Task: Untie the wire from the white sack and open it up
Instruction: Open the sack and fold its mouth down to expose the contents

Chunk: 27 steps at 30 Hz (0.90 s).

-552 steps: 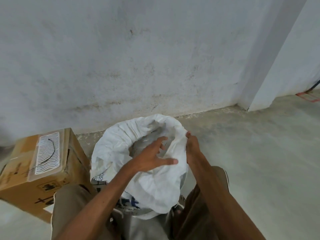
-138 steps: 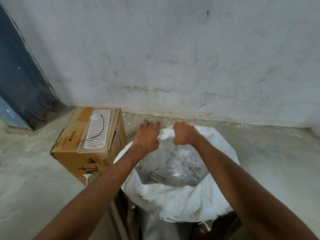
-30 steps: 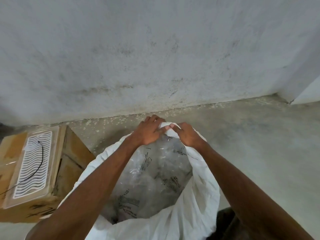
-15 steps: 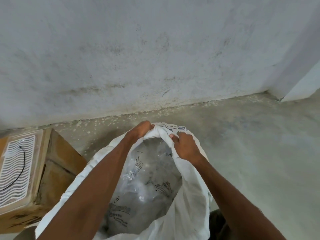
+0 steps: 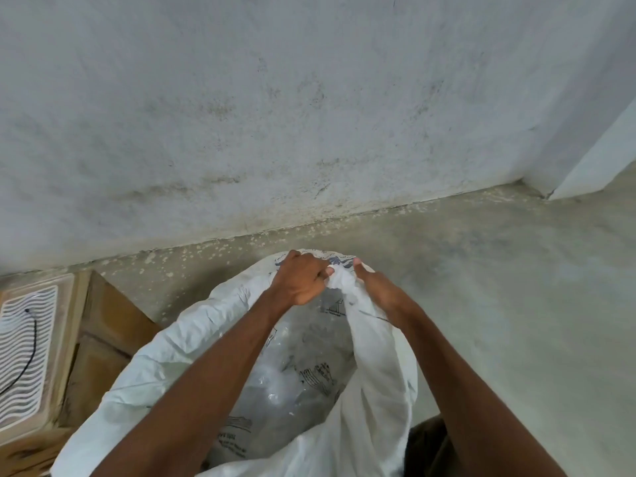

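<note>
Left hand, right hand both grip far rim of sack, fingers curled, frame centre; mouth gapes toward viewer.
</note>
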Each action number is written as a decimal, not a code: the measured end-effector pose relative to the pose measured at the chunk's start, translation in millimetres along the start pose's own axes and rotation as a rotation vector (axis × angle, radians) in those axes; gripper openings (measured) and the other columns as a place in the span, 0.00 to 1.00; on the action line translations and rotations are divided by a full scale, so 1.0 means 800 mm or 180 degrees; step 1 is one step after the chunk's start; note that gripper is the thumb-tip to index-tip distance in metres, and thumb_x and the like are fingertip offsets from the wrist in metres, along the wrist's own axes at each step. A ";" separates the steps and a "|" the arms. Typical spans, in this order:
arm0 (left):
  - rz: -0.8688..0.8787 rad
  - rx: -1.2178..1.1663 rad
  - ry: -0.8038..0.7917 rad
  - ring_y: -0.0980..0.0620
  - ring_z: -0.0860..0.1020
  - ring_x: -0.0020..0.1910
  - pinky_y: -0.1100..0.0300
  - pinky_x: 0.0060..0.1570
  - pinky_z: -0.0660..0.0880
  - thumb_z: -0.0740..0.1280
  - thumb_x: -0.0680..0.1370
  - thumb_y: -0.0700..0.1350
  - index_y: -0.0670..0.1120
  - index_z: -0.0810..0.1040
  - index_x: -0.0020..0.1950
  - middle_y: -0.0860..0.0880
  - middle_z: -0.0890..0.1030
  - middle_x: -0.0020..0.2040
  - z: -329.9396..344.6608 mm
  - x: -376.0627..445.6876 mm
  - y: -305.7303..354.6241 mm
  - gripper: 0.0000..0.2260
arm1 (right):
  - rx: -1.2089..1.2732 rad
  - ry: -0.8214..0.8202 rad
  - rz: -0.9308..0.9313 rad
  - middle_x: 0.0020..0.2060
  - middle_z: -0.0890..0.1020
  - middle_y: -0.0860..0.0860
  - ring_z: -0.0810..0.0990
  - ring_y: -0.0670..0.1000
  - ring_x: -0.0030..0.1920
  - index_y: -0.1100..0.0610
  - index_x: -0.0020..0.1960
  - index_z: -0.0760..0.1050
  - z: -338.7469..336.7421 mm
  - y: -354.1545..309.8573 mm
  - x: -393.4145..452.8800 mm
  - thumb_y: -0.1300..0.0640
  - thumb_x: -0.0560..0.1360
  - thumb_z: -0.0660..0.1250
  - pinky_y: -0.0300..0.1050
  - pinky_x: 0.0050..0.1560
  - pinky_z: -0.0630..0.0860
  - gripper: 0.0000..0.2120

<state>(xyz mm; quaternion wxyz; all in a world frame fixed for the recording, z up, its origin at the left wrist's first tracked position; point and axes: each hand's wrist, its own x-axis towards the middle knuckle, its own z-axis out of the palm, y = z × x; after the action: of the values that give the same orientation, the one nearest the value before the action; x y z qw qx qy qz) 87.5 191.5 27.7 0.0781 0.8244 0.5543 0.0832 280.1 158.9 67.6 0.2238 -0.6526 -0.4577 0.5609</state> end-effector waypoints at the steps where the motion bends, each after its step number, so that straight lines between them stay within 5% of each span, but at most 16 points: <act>1: -0.0185 0.0080 -0.0092 0.44 0.80 0.50 0.49 0.60 0.68 0.55 0.83 0.52 0.50 0.76 0.41 0.47 0.83 0.45 -0.006 0.004 0.003 0.16 | -0.0502 0.0229 -0.0243 0.48 0.82 0.53 0.80 0.54 0.50 0.57 0.54 0.78 0.003 0.005 -0.010 0.31 0.79 0.56 0.45 0.49 0.76 0.29; 3: -0.0740 -0.0079 -0.0329 0.44 0.81 0.48 0.50 0.56 0.72 0.56 0.79 0.55 0.49 0.80 0.40 0.48 0.84 0.45 -0.014 0.015 0.003 0.17 | -0.1639 0.0774 -0.0656 0.55 0.80 0.56 0.78 0.59 0.57 0.57 0.61 0.74 0.012 0.020 -0.032 0.28 0.76 0.56 0.51 0.56 0.75 0.34; 6: -0.1217 -0.0571 -0.0970 0.45 0.78 0.47 0.53 0.47 0.71 0.58 0.78 0.58 0.49 0.77 0.44 0.49 0.82 0.48 -0.018 0.028 0.004 0.15 | -0.2539 0.1163 -0.0699 0.59 0.77 0.59 0.77 0.62 0.60 0.60 0.62 0.72 0.026 0.050 -0.034 0.39 0.83 0.53 0.52 0.56 0.73 0.25; 9: -0.1000 -0.0692 -0.1151 0.43 0.76 0.57 0.52 0.50 0.70 0.56 0.80 0.57 0.48 0.76 0.55 0.42 0.80 0.60 -0.016 0.027 0.012 0.16 | -0.1722 0.1406 -0.0850 0.48 0.82 0.60 0.80 0.63 0.51 0.61 0.49 0.77 0.020 0.062 -0.021 0.49 0.84 0.57 0.50 0.48 0.71 0.18; 11: -0.0609 -0.0403 -0.0703 0.40 0.68 0.69 0.45 0.63 0.67 0.55 0.83 0.55 0.50 0.69 0.70 0.41 0.74 0.68 -0.016 0.016 0.023 0.18 | -0.0860 0.1302 -0.0993 0.32 0.77 0.52 0.76 0.58 0.39 0.55 0.34 0.71 0.005 0.059 -0.018 0.52 0.84 0.60 0.46 0.41 0.68 0.20; 13: 0.0042 -0.0561 -0.0181 0.43 0.65 0.72 0.45 0.70 0.63 0.56 0.84 0.54 0.51 0.68 0.74 0.45 0.72 0.71 -0.013 0.007 0.039 0.19 | -0.0114 0.0976 -0.0710 0.29 0.72 0.47 0.71 0.52 0.36 0.53 0.32 0.70 -0.006 0.052 -0.015 0.52 0.84 0.60 0.42 0.35 0.67 0.21; 15: 0.0494 -0.0766 -0.0101 0.47 0.71 0.68 0.49 0.68 0.67 0.58 0.84 0.51 0.49 0.74 0.71 0.48 0.77 0.67 -0.003 0.006 0.049 0.17 | 0.0489 0.0492 -0.0240 0.37 0.79 0.52 0.77 0.52 0.40 0.57 0.44 0.79 -0.015 0.049 -0.003 0.48 0.83 0.61 0.41 0.41 0.73 0.17; 18: 0.0513 -0.0673 -0.0177 0.47 0.76 0.59 0.51 0.61 0.71 0.59 0.83 0.49 0.47 0.78 0.65 0.48 0.80 0.61 0.014 0.012 0.050 0.14 | 0.1204 -0.0118 0.0332 0.55 0.80 0.54 0.79 0.57 0.57 0.58 0.66 0.76 -0.030 0.056 0.000 0.47 0.81 0.63 0.52 0.62 0.74 0.19; 22: 0.0304 -0.0495 -0.0210 0.42 0.78 0.50 0.49 0.53 0.74 0.56 0.82 0.50 0.44 0.80 0.48 0.45 0.83 0.49 0.022 0.018 0.065 0.16 | 0.1492 -0.0175 0.0282 0.46 0.83 0.56 0.81 0.55 0.47 0.61 0.59 0.79 -0.030 0.066 -0.009 0.48 0.84 0.59 0.42 0.48 0.79 0.19; 24: -0.0042 -0.0337 -0.0388 0.42 0.80 0.50 0.50 0.54 0.74 0.55 0.79 0.53 0.45 0.83 0.47 0.44 0.85 0.50 0.016 0.026 0.075 0.19 | 0.1443 0.0019 0.0082 0.49 0.86 0.55 0.83 0.54 0.52 0.59 0.60 0.80 -0.029 0.071 -0.005 0.40 0.83 0.58 0.47 0.58 0.79 0.24; 27: -0.0738 -0.0283 -0.0801 0.42 0.80 0.51 0.51 0.51 0.70 0.53 0.74 0.56 0.46 0.81 0.47 0.43 0.84 0.53 0.006 0.042 0.069 0.21 | -0.0205 0.0755 -0.0321 0.54 0.81 0.53 0.79 0.55 0.56 0.57 0.61 0.77 -0.021 0.076 -0.014 0.30 0.77 0.56 0.52 0.64 0.73 0.33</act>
<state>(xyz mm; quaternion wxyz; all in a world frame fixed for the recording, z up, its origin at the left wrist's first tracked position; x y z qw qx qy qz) 151.0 202.1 36.7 0.1924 0.7546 0.6273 -0.0057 317.6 124.3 29.2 0.2832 -0.6973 -0.4779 0.4529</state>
